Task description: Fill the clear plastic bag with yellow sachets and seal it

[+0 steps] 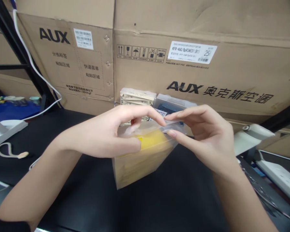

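A translucent plastic box (137, 169) with something yellow inside stands tilted over the black tabletop. My left hand (113, 132) reaches over its top, thumb along the near upper edge and index finger stretched to the right corner. At that corner my right hand (205, 138) pinches the clear lid flap (170, 127) between thumb and fingers. The flap is raised a little from the box. Behind the box stand a clear pack of folded cream packets (137, 95) and another clear box with dark contents (175, 101), both partly hidden by my hands.
Large AUX cardboard cartons (145, 77) form a wall at the back. To the right are a white bottle (248, 138) and a power strip (280, 174). A white cable (33, 61) and a looped cord (11, 153) are on the left of the black tabletop (91, 196).
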`<action>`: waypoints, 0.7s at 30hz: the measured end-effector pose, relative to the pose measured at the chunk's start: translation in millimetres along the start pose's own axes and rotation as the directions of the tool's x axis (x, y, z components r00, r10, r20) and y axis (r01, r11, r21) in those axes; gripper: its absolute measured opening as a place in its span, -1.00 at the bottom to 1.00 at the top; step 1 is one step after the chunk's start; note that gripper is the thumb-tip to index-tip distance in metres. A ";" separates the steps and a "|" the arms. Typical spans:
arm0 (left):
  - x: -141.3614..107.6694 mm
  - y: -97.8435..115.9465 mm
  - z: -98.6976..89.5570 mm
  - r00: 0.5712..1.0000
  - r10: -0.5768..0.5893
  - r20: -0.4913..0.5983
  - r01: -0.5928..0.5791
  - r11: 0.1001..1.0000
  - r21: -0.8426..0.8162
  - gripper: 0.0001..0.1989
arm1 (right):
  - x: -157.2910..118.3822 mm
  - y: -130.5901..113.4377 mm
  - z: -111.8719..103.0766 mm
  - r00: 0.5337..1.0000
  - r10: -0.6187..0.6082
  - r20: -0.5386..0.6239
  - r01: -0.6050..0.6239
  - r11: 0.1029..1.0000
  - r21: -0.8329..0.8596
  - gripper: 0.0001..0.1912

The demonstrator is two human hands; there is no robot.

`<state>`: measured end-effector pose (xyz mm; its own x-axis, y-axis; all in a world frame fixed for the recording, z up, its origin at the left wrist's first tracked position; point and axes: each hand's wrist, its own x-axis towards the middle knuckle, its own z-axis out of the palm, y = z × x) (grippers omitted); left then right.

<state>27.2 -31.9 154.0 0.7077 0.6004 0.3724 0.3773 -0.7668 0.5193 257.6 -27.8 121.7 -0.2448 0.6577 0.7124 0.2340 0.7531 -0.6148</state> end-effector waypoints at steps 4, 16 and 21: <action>-0.2 -0.4 0.6 1.000 0.011 0.003 -0.011 1.000 -0.001 -0.52 | 0.4 0.4 -3.3 0.998 -0.034 0.053 0.039 0.995 -0.087 -0.84; 1.8 -0.4 2.0 1.000 0.024 -0.011 -0.024 0.998 0.053 -0.52 | 2.6 1.8 -4.9 0.992 -0.075 0.100 0.091 0.982 -0.166 -0.95; 3.7 1.6 5.2 0.998 -0.011 -0.062 0.017 0.995 0.098 -0.58 | 2.7 8.7 -1.7 0.995 -0.056 0.079 0.067 0.987 -0.148 -0.99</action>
